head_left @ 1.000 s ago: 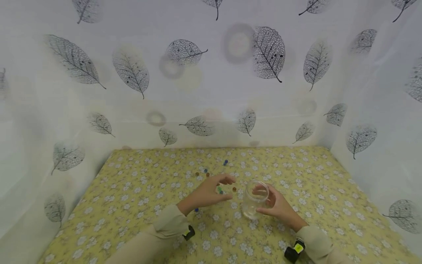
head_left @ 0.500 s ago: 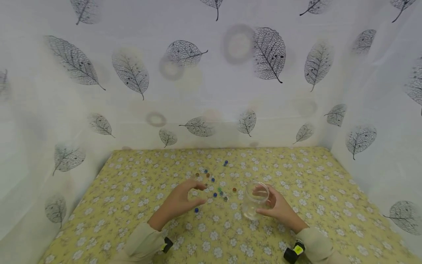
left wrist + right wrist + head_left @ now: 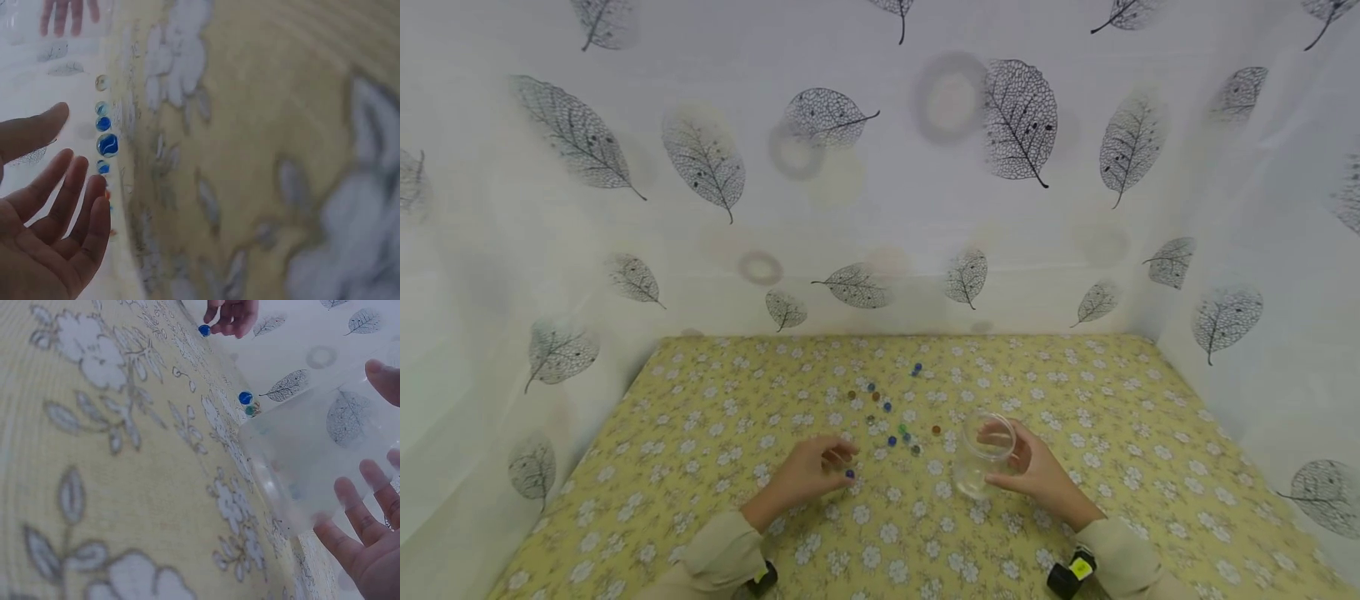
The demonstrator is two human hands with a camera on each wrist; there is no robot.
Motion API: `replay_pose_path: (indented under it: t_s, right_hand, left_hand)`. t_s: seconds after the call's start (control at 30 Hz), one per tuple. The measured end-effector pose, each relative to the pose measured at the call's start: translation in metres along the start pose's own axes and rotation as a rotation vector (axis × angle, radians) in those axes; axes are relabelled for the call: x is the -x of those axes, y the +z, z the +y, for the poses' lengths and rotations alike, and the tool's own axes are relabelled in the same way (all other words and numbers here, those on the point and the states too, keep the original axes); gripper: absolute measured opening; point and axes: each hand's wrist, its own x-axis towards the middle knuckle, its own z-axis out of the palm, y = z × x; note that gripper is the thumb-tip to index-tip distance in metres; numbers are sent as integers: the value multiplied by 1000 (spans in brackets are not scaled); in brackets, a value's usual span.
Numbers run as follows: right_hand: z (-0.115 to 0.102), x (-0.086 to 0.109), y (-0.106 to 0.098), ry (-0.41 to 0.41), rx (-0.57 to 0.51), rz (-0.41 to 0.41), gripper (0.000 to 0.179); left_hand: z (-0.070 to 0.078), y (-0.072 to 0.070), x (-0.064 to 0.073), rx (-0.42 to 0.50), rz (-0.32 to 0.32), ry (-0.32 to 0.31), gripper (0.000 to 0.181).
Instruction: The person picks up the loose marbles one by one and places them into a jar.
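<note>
The left hand (image 3: 805, 475), thumb and fingers parted, is just beside a blue marble (image 3: 850, 474); the right hand (image 3: 1037, 468) grips a clear jar (image 3: 972, 468), well in from the table's (image 3: 1097, 408) far edge.

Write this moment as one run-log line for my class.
Left hand: beside blue marble, contact unclear | Right hand: holding clear jar | Other marbles: scattered on flowered cloth

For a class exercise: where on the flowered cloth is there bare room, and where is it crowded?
Free: between right hand and right curtain; between left hand and left curtain; nearest, between the sleeves. Crowded: the middle, with marbles scattered between left hand and jar, and farther back.
</note>
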Motion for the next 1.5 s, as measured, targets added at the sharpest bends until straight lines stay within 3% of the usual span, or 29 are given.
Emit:
replay_pose_path:
  t_s: [0.23, 0.47, 0.9, 1.5]
  right_hand:
    - [0, 1, -1, -1, -3, 3, 67]
    - [2, 1, -1, -3, 0, 1, 66]
    - [4, 1, -1, -18, 5, -2, 64]
    - [6, 1, 0, -13, 24, -2, 66]
  left_hand:
    - [-14, 3, -4, 48, -11, -24, 37]
    - [-24, 4, -5, 13, -11, 52, 34]
    - [-15, 4, -4, -19, -28, -35, 27]
    - [-8, 9, -3, -96, 17, 8, 19]
